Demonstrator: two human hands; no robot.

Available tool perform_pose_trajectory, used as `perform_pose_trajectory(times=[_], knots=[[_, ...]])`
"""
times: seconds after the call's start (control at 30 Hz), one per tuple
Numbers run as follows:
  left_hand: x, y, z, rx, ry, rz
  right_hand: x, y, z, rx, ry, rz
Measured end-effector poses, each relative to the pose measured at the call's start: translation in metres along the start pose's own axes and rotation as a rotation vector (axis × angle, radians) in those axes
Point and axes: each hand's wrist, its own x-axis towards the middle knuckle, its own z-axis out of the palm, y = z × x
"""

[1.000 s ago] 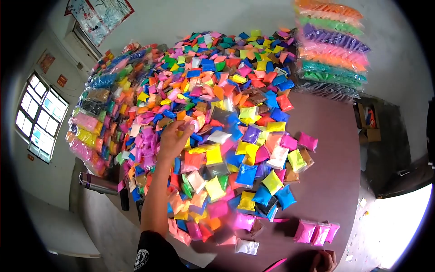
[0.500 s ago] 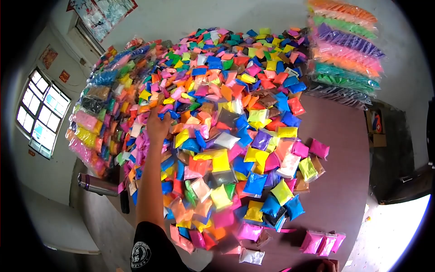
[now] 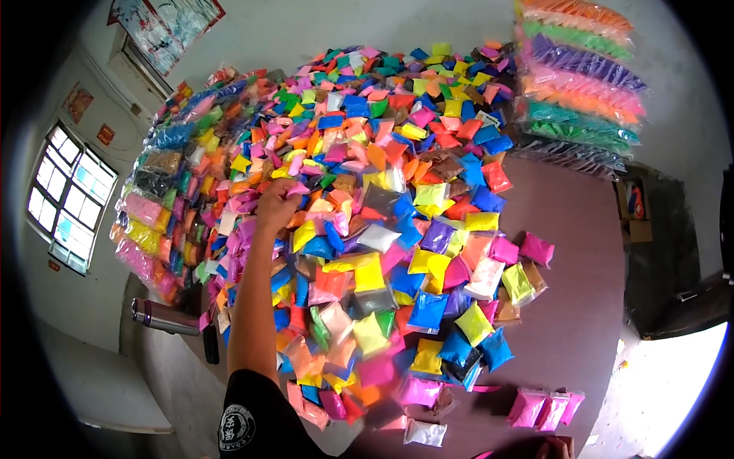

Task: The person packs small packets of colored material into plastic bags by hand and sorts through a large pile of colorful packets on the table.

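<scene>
Pink-filled plastic packet (image 3: 297, 188) at curled left hand (image 3: 278, 205), right hand (image 3: 556, 447), both grips unclear

Daylight is flooding in at the lower right, bleaching the floor (image 3: 661, 390) to near white; the window (image 3: 73, 199) at left is glowing pale behind its dark bars; plastic packets (image 3: 375, 237) are catching small glints; the wall (image 3: 359, 27) is staying evenly lit, grayish; the lens is bending the table (image 3: 569, 252) and ringing the view in black; a hazy smear is softening packets low in the pile.
</scene>
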Motion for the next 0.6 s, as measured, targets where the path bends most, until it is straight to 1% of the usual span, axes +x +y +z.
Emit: perform_pose_trajectory(times=[0.07,0.1,0.2,0.23,0.27,0.3,0.33,0.37,0.4,0.47,0.5,0.53,0.6], knots=[[-0.014,0.017,-0.009,-0.16,-0.117,-0.064,-0.005,0.003,-0.003,0.008,0.012,-0.015],[-0.015,0.006,-0.007,-0.234,-0.193,-0.019,-0.006,0.004,-0.003,0.012,0.021,-0.024],[-0.043,0.039,-0.026,-0.287,-0.208,-0.05,-0.011,0.008,-0.005,0.017,0.051,-0.069],[-0.059,0.066,-0.038,-0.324,-0.161,-0.092,-0.011,0.012,-0.005,-0.004,0.069,-0.157],[-0.067,0.07,-0.045,-0.324,-0.158,-0.089,-0.004,0.023,-0.007,-0.157,0.165,-0.576],[-0.075,0.072,-0.05,-0.433,-0.143,-0.158,-0.009,0.024,-0.008,-0.172,0.183,-0.562],[-0.083,0.08,-0.058,-0.543,-0.128,-0.227,-0.016,0.001,-0.011,0.034,0.114,-0.024],[-0.093,0.089,-0.061,-0.691,-0.091,-0.264,-0.025,0.01,-0.009,0.047,0.036,0.049],[-0.104,0.099,-0.068,-0.692,-0.09,-0.261,-0.027,0.015,-0.007,0.048,0.038,0.047],[-0.129,0.118,-0.082,-0.936,-0.169,-0.268,-0.034,0.026,-0.001,0.153,0.039,0.077],[-0.143,0.128,-0.087,-1.022,-0.174,-0.235,-0.037,0.031,0.002,0.204,0.04,0.09],[-0.156,0.136,-0.09,-1.025,-0.173,-0.238,-0.038,0.034,0.007,0.2,0.038,0.089],[-0.18,0.147,-0.094,-1.157,-0.099,-0.305,-0.034,0.034,0.012,0.298,0.161,0.023]])
